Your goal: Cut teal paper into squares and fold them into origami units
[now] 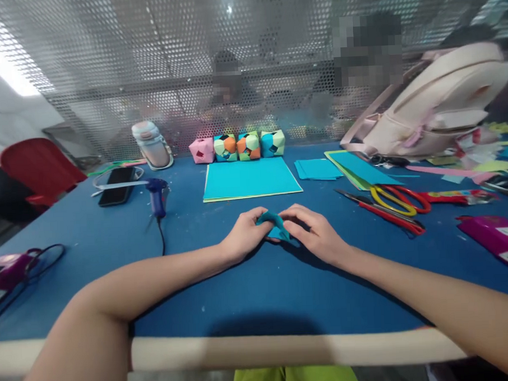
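Between my hands, just above the blue table, a small piece of blue paper (277,230) is curled over in a bend. My left hand (248,234) pinches its left side, thumb on the near face. On the other side, my right hand (313,233) grips the right edge between thumb and fingers. Beyond my hands lies a stack of large blue sheets (251,179), with a light yellow edge showing beneath. A smaller pile of blue paper squares (318,169) rests to its right. Behind the sheets stand several folded paper cubes (237,147) in a row.
Scissors (397,198) and a red-handled cutter (390,215) lie at the right, near a purple box (498,239). A pale backpack (431,110) leans on the perforated screen. At left are a glue gun (156,197), a phone (117,186) and a bottle (152,144).
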Demonstrator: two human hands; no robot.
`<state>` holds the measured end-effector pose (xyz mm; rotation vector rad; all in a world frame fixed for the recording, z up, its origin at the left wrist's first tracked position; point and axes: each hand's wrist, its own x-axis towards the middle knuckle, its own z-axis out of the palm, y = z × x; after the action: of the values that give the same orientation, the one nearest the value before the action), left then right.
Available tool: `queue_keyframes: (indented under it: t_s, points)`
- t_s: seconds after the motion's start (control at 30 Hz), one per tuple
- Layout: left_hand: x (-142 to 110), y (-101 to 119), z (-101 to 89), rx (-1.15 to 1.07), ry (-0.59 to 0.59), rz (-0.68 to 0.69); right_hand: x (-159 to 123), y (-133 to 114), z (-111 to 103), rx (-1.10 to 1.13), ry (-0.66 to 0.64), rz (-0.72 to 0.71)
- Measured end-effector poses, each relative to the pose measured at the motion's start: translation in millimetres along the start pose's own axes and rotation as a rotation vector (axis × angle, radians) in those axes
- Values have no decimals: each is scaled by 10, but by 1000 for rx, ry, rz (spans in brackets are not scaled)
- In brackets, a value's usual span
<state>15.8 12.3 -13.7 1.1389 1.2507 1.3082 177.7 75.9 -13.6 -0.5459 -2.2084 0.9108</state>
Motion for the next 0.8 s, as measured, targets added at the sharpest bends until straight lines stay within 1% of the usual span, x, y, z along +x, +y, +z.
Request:
queue_keyframes:
  t_s: [0.13,0.23,0.43,0.67,0.8]
  points:
    - [8,15,-8,-134,31,-64,-4,3,-23,67,9,204]
    - [8,31,-5,-184,10,-93,5,21,-26,89,13,275]
    - [37,-14,-4,-204,25,-94,11,54,-24,84,-51,312]
    - [53,-43,-26,-208,-15,-86,7,24,-52,26,-105,320]
    - [70,-51,-39,-219,-15,-112,6,15,-62,41,-149,294]
